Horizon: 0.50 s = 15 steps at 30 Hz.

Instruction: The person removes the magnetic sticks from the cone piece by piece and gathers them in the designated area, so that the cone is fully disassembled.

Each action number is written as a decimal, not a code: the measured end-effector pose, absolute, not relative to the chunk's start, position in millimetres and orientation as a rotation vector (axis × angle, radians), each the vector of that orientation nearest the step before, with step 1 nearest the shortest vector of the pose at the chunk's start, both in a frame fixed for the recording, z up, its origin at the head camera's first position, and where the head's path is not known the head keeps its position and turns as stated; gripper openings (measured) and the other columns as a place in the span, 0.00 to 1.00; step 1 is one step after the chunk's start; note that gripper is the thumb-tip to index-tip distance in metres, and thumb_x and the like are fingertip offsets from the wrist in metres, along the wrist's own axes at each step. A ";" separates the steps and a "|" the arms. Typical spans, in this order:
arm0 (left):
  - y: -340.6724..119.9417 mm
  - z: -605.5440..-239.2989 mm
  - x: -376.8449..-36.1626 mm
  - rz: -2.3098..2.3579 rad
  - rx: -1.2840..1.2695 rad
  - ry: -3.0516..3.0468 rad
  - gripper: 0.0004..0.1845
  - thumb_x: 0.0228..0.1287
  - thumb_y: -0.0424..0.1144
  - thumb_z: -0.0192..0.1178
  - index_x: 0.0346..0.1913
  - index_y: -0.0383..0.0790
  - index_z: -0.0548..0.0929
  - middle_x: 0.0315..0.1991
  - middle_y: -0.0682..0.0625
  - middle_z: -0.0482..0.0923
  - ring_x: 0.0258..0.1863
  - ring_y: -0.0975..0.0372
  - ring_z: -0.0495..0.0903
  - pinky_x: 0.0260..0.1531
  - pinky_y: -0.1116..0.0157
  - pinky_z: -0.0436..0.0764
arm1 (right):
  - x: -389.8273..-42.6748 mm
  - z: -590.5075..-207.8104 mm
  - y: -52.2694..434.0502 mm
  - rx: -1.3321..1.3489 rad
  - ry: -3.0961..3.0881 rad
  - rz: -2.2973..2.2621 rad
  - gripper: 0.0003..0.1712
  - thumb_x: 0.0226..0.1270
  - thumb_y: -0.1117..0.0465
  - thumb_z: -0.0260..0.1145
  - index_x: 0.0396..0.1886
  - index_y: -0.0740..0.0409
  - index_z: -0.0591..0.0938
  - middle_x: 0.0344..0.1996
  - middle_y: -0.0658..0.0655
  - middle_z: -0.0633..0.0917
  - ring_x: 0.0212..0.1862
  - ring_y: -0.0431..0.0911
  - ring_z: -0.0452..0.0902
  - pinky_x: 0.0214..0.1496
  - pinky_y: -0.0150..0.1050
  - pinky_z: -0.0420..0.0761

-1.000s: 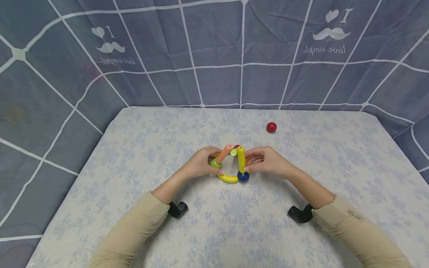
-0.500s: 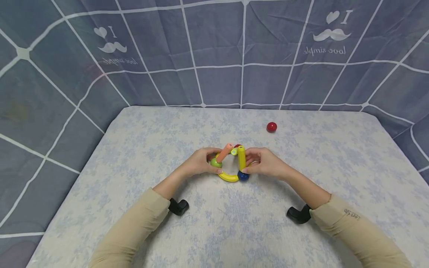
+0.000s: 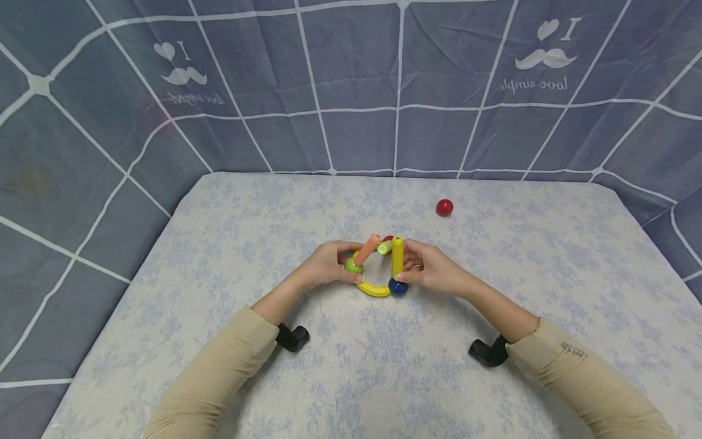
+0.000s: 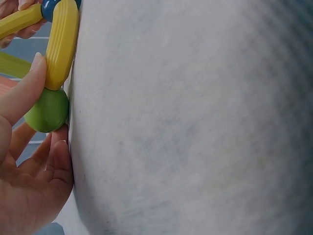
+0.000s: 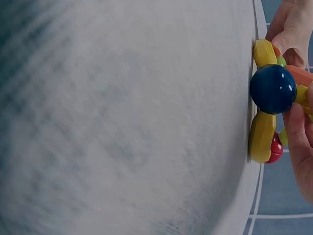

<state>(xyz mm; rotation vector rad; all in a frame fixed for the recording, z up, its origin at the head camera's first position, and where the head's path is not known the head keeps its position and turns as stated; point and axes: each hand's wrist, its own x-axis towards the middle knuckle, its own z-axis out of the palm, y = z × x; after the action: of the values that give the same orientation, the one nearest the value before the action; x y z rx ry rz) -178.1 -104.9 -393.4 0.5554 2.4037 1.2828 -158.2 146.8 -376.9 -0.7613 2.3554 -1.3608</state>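
Observation:
A small toy of coloured sticks and balls stands at the middle of the table. My left hand (image 3: 337,266) pinches its green ball (image 3: 353,266), thumb against the yellow curved piece (image 3: 374,289) in front; an orange stick (image 3: 368,249) slants up from the ball. My right hand (image 3: 410,269) grips the upright yellow stick (image 3: 397,257) above the dark blue ball (image 3: 397,286). In the left wrist view the thumb (image 4: 24,93) lies against the green ball (image 4: 47,110) and the curved piece (image 4: 62,44). The right wrist view shows the blue ball (image 5: 272,88), a curved piece (image 5: 261,136) and a red ball (image 5: 276,147) behind.
A loose red ball (image 3: 444,207) lies on the flowered tablecloth (image 3: 384,366) behind and to the right of the toy. A grey-blue checked cloth (image 3: 351,91) walls in the table at the back and sides. Black wrist mounts (image 3: 290,337) sit under both sleeves.
The yellow stick in my right hand now stands a little straighter, and that hand has closed in slightly towards the toy. My left hand has hardly moved.

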 end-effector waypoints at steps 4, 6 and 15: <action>-104.8 -392.3 -178.1 1.286 0.556 2.392 0.36 0.47 0.36 0.73 0.62 0.40 0.73 0.58 0.46 0.73 0.44 0.58 0.74 0.38 0.65 0.74 | -157.2 -377.0 146.6 -0.831 2.391 -1.336 0.20 0.57 0.71 0.67 0.49 0.70 0.72 0.37 0.58 0.81 0.40 0.48 0.78 0.43 0.36 0.78; -104.7 -392.0 -178.0 1.283 0.553 2.392 0.36 0.47 0.36 0.73 0.63 0.40 0.73 0.58 0.46 0.73 0.44 0.57 0.74 0.38 0.65 0.74 | -156.8 -377.2 147.0 -0.859 2.403 -1.327 0.20 0.58 0.71 0.66 0.49 0.70 0.72 0.37 0.58 0.81 0.39 0.47 0.78 0.43 0.37 0.78; -103.9 -392.3 -178.4 1.267 0.532 2.411 0.36 0.46 0.36 0.74 0.62 0.40 0.74 0.58 0.45 0.72 0.43 0.56 0.73 0.37 0.66 0.72 | -157.4 -380.4 149.2 -0.791 2.401 -1.340 0.21 0.60 0.73 0.63 0.52 0.71 0.68 0.44 0.64 0.78 0.44 0.52 0.80 0.44 0.35 0.79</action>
<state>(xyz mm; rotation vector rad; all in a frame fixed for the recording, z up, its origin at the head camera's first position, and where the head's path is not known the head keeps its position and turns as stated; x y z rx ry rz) -178.4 -103.9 -392.3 0.5318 2.4111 1.2672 -157.4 149.2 -380.4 -0.7911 2.4008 -1.3402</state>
